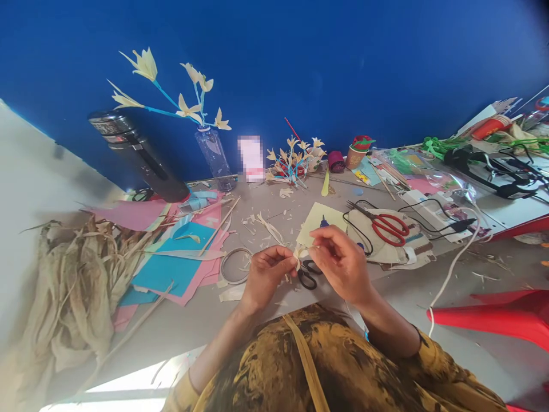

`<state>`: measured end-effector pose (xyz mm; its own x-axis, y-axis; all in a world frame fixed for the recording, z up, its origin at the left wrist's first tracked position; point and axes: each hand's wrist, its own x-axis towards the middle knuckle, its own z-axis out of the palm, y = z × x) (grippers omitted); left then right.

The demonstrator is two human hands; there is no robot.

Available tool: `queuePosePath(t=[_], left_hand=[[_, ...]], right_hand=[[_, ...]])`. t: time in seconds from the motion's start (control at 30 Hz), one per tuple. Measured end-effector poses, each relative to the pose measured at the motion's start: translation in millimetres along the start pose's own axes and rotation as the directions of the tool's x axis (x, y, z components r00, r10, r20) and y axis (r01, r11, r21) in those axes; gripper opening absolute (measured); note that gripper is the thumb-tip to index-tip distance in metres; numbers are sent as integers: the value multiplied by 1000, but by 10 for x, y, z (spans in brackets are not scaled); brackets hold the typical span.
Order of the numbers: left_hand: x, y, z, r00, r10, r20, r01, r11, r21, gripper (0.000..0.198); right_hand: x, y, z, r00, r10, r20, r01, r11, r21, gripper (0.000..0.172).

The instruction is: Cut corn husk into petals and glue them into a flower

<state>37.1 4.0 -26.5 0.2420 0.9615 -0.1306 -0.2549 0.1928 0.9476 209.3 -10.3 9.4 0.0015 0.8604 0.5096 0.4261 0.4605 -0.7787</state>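
Far left, lower half: heap of dried husks (71,292), tan, wrinkled, spilling over the table edge. Upper left: black thermos (143,157), leaning in view. Right of the husks, blue sheets (182,260) on pink sheets (195,286), pale strips across them. Upper left of centre: clear bottle (213,160) holding cream flowers (146,64) on blue stems, pointed petals spread.

Lower centre-left: tape ring (222,268) lying flat, just beside the left hand (270,270). Left thumb and index pinched on the pale piece (299,254), just below frame centre, held over the table. Piece is small, cream, thin, petal-like flaps fanning up and right from the pinch; same tone as the bottle flowers. Fine detail too small to read. Black-handled scissors (307,281) under and just right of it, partly hidden.

Right hand (341,260) at the piece's right side, thumb and index brought close together, other fingers curled. Can't tell if they grip part of it. Pale yellow sheet (315,220) behind that hand. Further right: red-handled scissors (391,230) on a folded cloth (386,252), then white power strip (433,214). Right edge, lower: red stool (493,320).
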Motion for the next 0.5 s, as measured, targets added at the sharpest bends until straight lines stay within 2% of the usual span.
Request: queuePosePath(t=[0.07,0.13,0.2,0.33,0.5], left_hand=[[18,-28,1,1000,-13,-24,12,998,-58,21],[33,-47,16,998,-18,-61,12,994,-107,23],[43,-52,41,995,-20,-93,7,990,-141,23],[52,-40,89,994,-42,-97,23,983,-183,22],[59,-35,92,988,-103,-114,69,960,-272,25]], right_hand=[[-60,20,9,991,-128,-28,126,991,-50,11],[-120,58,46,962,-271,12,270,952,-143,15],[-161,102,103,940,-338,39,337,910,-239,19],[-172,165,185,929,-369,-42,334,880,-339,14],[-151,186,165,965,-249,-88,222,945,-239,6]])
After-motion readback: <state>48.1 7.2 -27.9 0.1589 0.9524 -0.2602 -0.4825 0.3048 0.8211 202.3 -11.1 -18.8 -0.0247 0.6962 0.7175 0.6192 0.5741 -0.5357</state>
